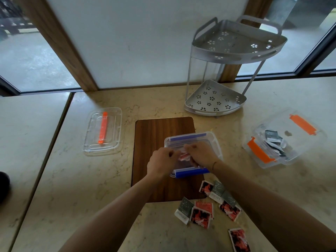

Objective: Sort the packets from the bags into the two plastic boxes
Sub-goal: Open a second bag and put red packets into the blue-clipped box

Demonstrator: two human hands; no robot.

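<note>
Both hands meet over the clear box with blue clips (193, 153), which sits on the dark wooden board (160, 160). The left hand (160, 163) has its fingers curled in a pinching grip on what looks like a thin clear bag (179, 161), though the plastic is hard to make out against the box. The right hand (201, 154) is curled the same way, its grip on the other side of that bag. Between the two hands a red packet (184, 157) shows, blurred and mostly covered by the fingers; I cannot tell whether it lies inside the bag or already in the box. The hands hide most of the box's inside.

Near the board's front right corner, loose packets (209, 206) lie scattered on the tabletop (72, 179), some red and black, some grey-green with white ends, several overlapping. One red packet (239, 240) lies apart, just above the bottom edge of the view.

To the right, a second clear box with orange clips (285, 140) holds a heap of grey and white packets (274, 142); its walls blur what lies beneath. To the left of the board, a clear lid with an orange strip (102, 130) lies flat on the tabletop. Behind the board stands a grey two-tier corner rack (223, 70), against the wall. A dark rounded shape (4, 186) is cut off at the left edge and cannot be identified.
</note>
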